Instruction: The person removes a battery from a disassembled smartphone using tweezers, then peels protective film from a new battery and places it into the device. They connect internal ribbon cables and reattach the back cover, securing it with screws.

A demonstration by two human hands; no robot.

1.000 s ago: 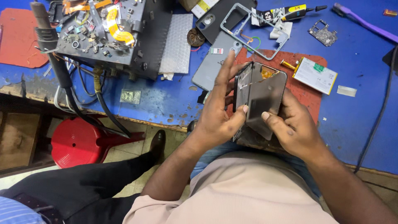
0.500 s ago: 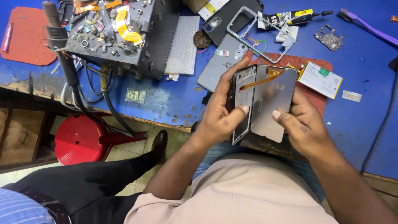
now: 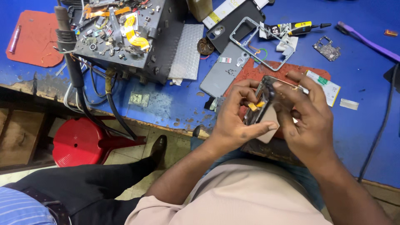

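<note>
Both hands are clamped on the opened phone, held edge-on just above the red mat on the blue bench, left hand pinching its lower side, right hand wrapped over the top.

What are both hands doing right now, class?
Left hand: closed on the opened phone.
Right hand: closed on the same phone's upper edge.
</note>
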